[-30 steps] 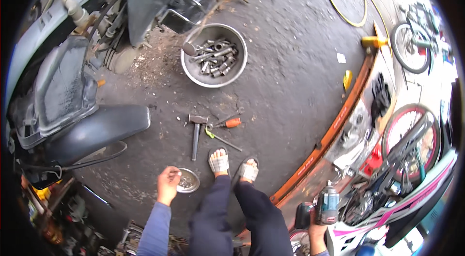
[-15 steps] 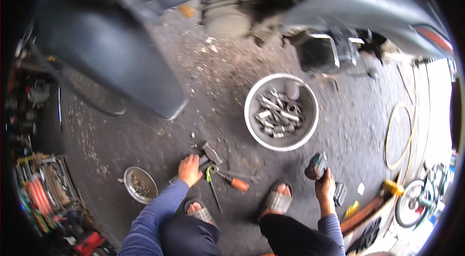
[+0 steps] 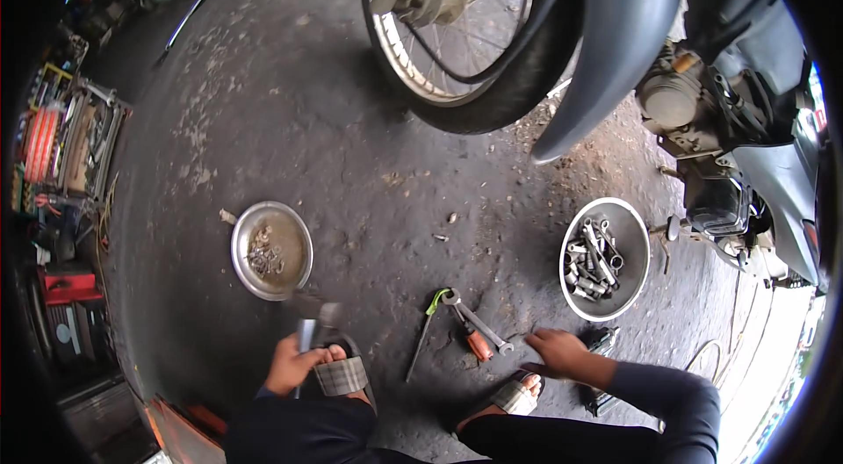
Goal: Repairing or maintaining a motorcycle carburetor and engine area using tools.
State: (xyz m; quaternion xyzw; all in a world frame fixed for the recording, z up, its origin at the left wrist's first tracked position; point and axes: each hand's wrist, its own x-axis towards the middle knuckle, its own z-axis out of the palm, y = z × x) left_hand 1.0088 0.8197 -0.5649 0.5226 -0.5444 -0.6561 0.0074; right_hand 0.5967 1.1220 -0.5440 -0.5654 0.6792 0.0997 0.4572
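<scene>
Squatting on the dark, stained concrete floor [image 3: 351,139], the person has both sandalled feet flat and both hands low. Left hand [image 3: 294,365]: grip closed around a grey-headed hammer [image 3: 309,328], just beside the left foot; its blurred head is up near the small bowl, and the handle's long axis runs roughly toward the person. Right hand [image 3: 558,350]: fingers spread, palm down on the floor, holding nothing, just beside a dark power tool [image 3: 600,343] lying on the floor.

Count:
- Two round metal bowls. Small shallow one [image 3: 272,251] with a little heap of nuts and washers, ahead of the left hand. Larger one [image 3: 606,258] heaped with sockets and spanners, ahead of the right hand.
- Three loose hand tools between the feet: silver open-ended spanner [image 3: 479,322], orange-handled screwdriver [image 3: 476,343], slim green-handled tool [image 3: 425,332]. Spanner and screwdriver cross; the green one angles from upper right to lower left.
- One spoked motorcycle wheel [image 3: 457,34] beyond, dark mudguard [image 3: 615,34] over it.
</scene>
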